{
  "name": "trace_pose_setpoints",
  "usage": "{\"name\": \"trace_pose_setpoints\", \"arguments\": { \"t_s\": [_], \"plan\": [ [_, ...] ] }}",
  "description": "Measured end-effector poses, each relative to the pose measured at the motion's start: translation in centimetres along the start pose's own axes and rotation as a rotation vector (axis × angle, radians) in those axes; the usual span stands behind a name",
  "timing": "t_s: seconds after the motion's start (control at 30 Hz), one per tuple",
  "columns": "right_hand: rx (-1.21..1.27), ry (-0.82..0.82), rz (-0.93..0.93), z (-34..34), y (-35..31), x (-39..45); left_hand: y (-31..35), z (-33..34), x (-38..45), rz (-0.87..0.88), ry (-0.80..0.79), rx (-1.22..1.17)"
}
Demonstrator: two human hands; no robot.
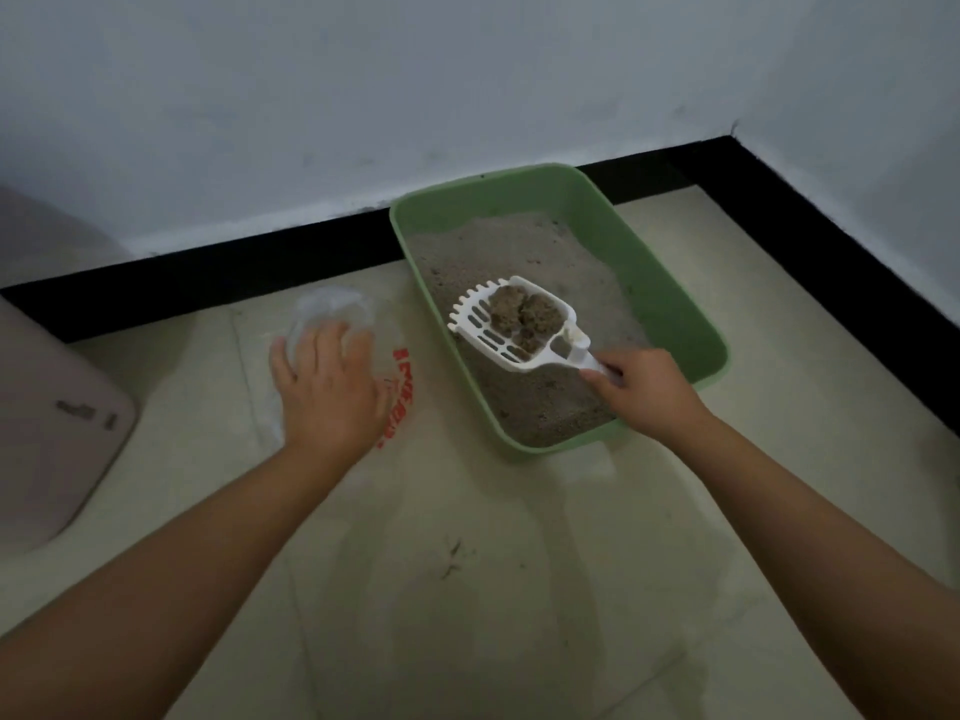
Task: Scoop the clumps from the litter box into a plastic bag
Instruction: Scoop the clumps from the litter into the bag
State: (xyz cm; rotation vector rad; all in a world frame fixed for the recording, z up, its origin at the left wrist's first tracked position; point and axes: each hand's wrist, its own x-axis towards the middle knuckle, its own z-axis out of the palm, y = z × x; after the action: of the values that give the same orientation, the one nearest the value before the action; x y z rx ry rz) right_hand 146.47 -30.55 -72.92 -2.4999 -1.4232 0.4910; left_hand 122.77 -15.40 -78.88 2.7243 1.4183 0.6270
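A green litter box point(670, 304) filled with grey litter sits on the floor against the black skirting. My right hand point(641, 392) grips the handle of a white slotted scoop point(511, 324), held over the litter with several brown clumps point(524, 311) in its bowl. A clear plastic bag point(332, 306) with red print lies flat on the floor left of the box. My left hand point(324, 387) rests on the bag, fingers spread over it.
A beige rounded appliance point(57, 433) stands at the left edge. Pale floor tiles point(467, 589) stretch in front of the box. White walls with a black skirting point(234, 272) meet in a corner at the right behind the box.
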Motion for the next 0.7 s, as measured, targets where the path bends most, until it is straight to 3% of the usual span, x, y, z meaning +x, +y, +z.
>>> {"name": "trace_pose_setpoints", "arguments": {
  "t_s": [0.13, 0.23, 0.43, 0.7],
  "plan": [
    [-0.033, -0.135, -0.135, 1.3, -5.4, 0.5, -4.3, -3.3, 0.1, -0.384, -0.254, 0.036],
    [-0.139, -0.226, -0.209, 2.7, -8.8, 0.8, -6.3, -3.9, -0.3, -0.618, -0.453, -0.127],
    [-0.372, -0.336, -0.128, 4.2, -14.2, 2.3, -7.1, -3.0, 0.2, -0.605, -0.515, -0.369],
    [-0.707, -0.251, -0.231, 6.1, -20.7, 2.4, -8.7, -3.1, -0.4, -0.576, -0.469, -0.317]
  ]
}}
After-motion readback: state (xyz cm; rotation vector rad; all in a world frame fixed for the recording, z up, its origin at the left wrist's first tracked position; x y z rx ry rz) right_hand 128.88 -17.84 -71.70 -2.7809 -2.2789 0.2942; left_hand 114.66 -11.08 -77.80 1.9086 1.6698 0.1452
